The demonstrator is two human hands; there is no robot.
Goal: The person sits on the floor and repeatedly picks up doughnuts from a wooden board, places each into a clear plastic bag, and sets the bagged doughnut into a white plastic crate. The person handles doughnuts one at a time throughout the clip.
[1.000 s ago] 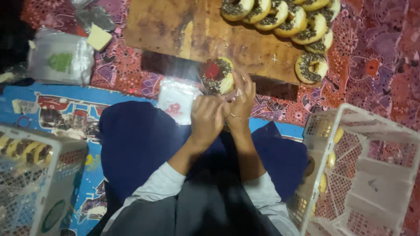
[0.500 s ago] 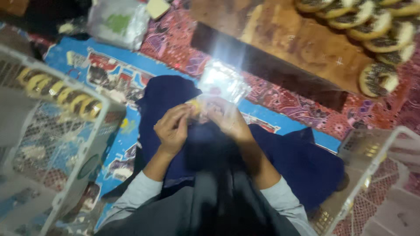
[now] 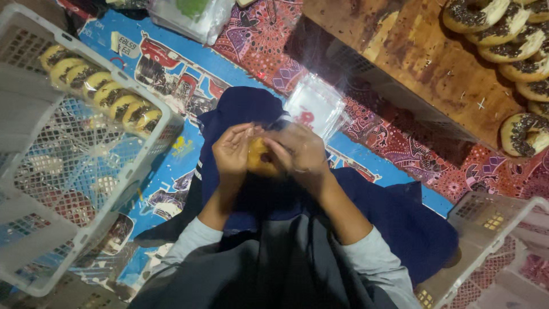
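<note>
Both hands meet over the lap, above dark blue cloth. The left hand (image 3: 231, 151) and right hand (image 3: 300, 153) close together on a yellowish donut (image 3: 258, 157), fingers pinched on it from both sides; a thin clear bag (image 3: 269, 123) seems to wrap it, though the film is hard to make out. The donut sits between the palms, off the floor.

Just beyond the hands a stack of empty clear bags (image 3: 316, 105) with a red mark lies on the patterned floor mat (image 3: 171, 74), near the front edge of a low wooden board (image 3: 412, 51). At the board's far right corner a row of chocolate-sprinkled donuts (image 3: 514, 40) lies overlapping.

To the left a white plastic basket (image 3: 34, 252) stands on the mat, holding a row of bagged donuts (image 3: 103, 91) along its far side. A second white basket (image 3: 492, 252) stands at the right, beside the knee. At the mat's far edge lies a plastic bag with something green (image 3: 191, 14) inside.
</note>
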